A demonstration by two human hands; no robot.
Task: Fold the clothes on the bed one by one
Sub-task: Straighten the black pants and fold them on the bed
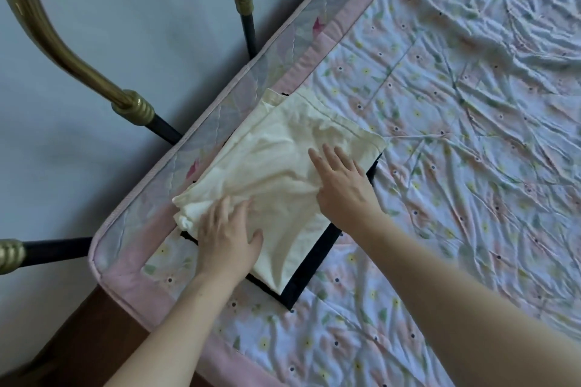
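Observation:
A folded cream-white garment [276, 154] lies near the corner of the bed, on top of a folded dark navy garment [309, 273] whose edges stick out below and to the right. My left hand [228, 234] rests flat on the cream garment's near left part, fingers straight and spread. On its right part my right hand [341, 181] presses flat with straight fingers. Neither hand grips the cloth.
The bed carries a wrinkled floral sheet [456, 135] with a pink border, stretching right and far. A metal bedstead with brass fittings [132, 105] and dark bars stands at the left against a pale wall. The mattress corner [103, 261] is close to my left forearm.

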